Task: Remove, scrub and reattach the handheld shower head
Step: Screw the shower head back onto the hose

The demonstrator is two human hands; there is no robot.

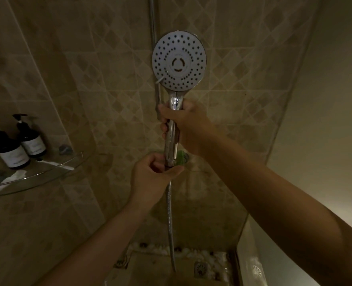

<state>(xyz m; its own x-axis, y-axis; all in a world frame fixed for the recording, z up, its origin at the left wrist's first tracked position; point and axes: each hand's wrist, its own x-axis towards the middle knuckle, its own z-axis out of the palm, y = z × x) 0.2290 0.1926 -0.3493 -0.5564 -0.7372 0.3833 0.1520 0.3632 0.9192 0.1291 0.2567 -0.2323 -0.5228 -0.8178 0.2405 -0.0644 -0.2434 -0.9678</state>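
— Where is the camera?
— On the person's head, wide-angle, facing the tiled wall [113, 112], which fills the frame.
— How close?
— Near. The shower head [178, 60] sits upper centre and the floor drain [201, 268] at the bottom edge.

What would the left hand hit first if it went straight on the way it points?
Most likely the right hand, gripping the shower head handle just above the left hand; depth is unclear, so I can't be sure.
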